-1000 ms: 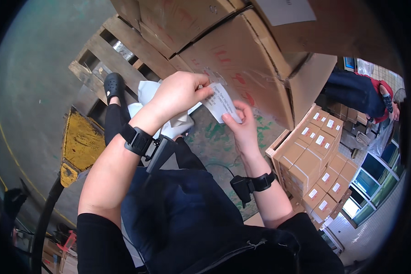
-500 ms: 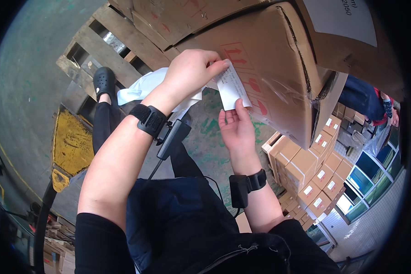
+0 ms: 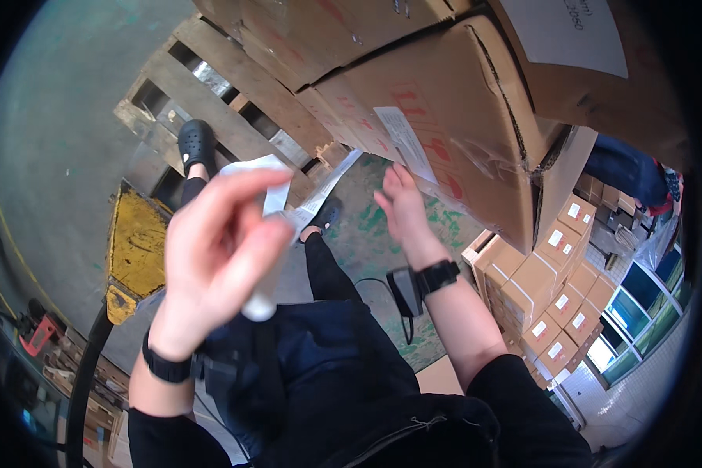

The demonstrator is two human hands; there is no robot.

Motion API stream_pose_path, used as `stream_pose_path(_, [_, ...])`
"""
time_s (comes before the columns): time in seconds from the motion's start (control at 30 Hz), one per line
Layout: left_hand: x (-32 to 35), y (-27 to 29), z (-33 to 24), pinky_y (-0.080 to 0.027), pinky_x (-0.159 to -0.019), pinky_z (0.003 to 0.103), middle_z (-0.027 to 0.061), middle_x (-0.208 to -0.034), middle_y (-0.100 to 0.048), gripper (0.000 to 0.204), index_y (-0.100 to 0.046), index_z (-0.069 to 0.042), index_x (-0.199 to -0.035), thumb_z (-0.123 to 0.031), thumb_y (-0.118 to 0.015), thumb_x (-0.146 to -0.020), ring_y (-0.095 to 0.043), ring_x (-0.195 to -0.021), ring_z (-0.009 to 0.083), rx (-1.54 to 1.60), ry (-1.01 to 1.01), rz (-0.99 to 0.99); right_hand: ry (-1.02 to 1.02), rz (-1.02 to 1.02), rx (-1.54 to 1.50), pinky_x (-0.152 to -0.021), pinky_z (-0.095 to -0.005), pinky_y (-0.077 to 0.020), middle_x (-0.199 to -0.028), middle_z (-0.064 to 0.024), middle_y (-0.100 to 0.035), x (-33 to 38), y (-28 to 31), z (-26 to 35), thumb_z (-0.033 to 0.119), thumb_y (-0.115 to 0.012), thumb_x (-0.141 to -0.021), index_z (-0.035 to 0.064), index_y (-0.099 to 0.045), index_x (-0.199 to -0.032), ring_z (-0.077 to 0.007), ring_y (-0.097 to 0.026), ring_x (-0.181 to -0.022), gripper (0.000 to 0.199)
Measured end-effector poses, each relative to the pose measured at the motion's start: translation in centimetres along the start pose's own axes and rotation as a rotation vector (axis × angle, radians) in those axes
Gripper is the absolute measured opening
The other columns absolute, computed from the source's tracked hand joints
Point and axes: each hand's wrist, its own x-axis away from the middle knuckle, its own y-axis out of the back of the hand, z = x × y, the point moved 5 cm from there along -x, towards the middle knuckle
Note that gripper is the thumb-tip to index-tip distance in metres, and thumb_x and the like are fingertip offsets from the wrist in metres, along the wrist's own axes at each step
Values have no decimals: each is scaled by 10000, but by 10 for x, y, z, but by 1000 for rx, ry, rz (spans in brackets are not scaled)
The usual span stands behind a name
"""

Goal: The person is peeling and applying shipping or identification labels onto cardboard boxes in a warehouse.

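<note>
Floor (image 3: 62,117) of grey-green concrete fills the upper left of the frame, worn to patchy green paint at centre. Wooden pallet (image 3: 234,86) lies at upper centre, bearing large cardboard cartons (image 3: 460,101) that run from top centre to upper right; one carton face carries a white label (image 3: 405,143) stuck at a slant. Smaller stacked boxes (image 3: 554,273) with white labels stand at right, beside windows (image 3: 639,320) at lower right. Yellow pallet jack (image 3: 136,242) sits at left, its black handle curving toward the lower left edge. Left hand (image 3: 218,257), blurred, at centre left: fingers loosely curled around a rolled white backing paper (image 3: 269,234), whose strip trails up toward the cartons; a black wristband (image 3: 164,365) sits on that wrist. Right hand (image 3: 405,210), centre: open, fingers spread and together pointing upward, holding nothing, just below the slanted label and near the carton face; whether it touches the carton cannot be told. Black wrist-worn device (image 3: 421,282) sits on the right wrist.
</note>
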Motion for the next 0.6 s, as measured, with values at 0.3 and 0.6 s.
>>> stream_pose_path(0.3, [109,65,-120,-303,-385,222,-36,-560,-482,369,-456,-97,-976,-303,-689,-777,-435,-401,71,341,-463,-319,495,1250,696,-1025,-346,-295,-1290,-118,-450,141,-147,16,49,-485,-756,69,-403,-1295,-242,-381,-1230,545])
stream_pose_path(0.6, [181,182,-172,-475,-771,274,123,-994,-589,243,-562,10,-1026,-40,-594,-790,-594,-864,167,-134,-493,-937,485,1425,723,-799,-311,-465,-981,-98,-632,197,-155,63,91,-568,-810,32,-621,-1009,-198,-603,-898,214])
